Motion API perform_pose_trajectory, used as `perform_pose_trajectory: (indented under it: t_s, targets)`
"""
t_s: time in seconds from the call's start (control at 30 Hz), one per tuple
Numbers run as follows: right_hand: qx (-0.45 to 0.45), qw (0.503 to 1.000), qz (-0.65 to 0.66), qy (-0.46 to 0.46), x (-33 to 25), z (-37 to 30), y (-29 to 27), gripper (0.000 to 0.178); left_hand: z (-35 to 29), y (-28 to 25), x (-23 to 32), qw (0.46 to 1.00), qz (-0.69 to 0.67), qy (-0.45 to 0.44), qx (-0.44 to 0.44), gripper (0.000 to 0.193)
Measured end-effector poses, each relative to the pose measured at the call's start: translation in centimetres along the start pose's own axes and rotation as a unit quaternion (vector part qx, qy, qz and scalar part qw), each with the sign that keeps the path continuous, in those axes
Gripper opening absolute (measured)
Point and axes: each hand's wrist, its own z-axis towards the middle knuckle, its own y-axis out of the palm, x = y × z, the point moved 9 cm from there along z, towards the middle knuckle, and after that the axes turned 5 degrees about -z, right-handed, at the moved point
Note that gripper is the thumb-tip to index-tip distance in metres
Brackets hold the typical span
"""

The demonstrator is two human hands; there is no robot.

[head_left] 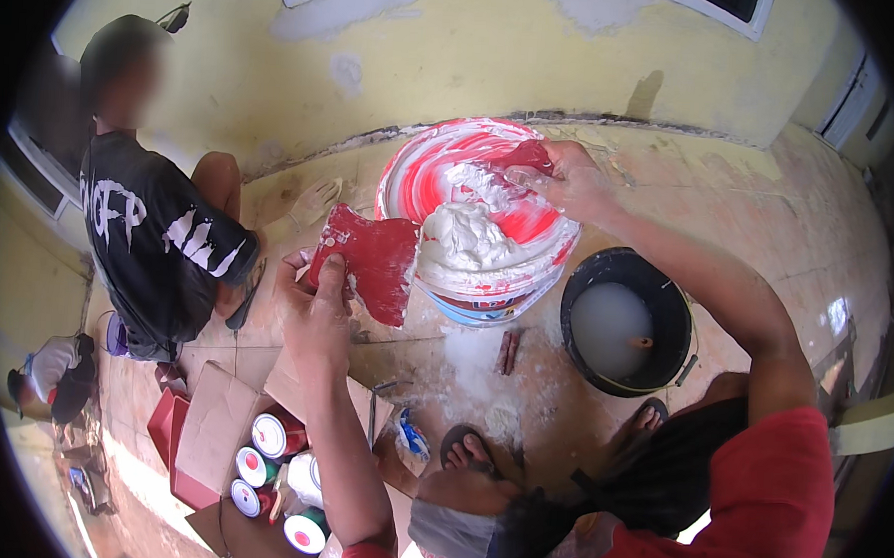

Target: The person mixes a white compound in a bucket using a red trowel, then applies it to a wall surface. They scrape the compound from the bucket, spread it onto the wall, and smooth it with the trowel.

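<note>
My left hand (316, 308) pinches a flat red putty spreader (376, 261) by its edge, with white residue along the blade. It is held up just left of a round red lid (403, 182) that is smeared with white. A soft mound of white putty (466, 238) sits on the lid, which rests on a paint bucket (490, 311). Over the lid's far right part, my right hand (578, 188) grips a second red putty spreader (525, 161); its blade is partly hidden by white putty and my fingers.
A black bucket (569, 319) of cloudy water stands at right. Near my left forearm, a cardboard box (224, 409) holds several paint cans (274, 434). Another person (150, 226) crouches at left. White powder (471, 365) and a small reddish-brown piece (508, 351) lie on the tiles.
</note>
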Motion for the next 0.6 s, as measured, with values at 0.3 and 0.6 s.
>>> perform_pose_trajectory:
  t_s: [0.3, 0.6]
  targets:
    - [-0.168, 0.886, -0.366, -0.231, -8.3, -2.4, -1.8, 0.031, 0.1, -1.1, -0.2, 1.0, 0.004, 0.01, 0.026, 0.023]
    - [-0.39, 0.836, -0.298, -0.247, -3.9, -3.1, -1.5, 0.043, 0.0, -1.1, 0.0, 1.0, 0.008, 0.0, 0.022, 0.022]
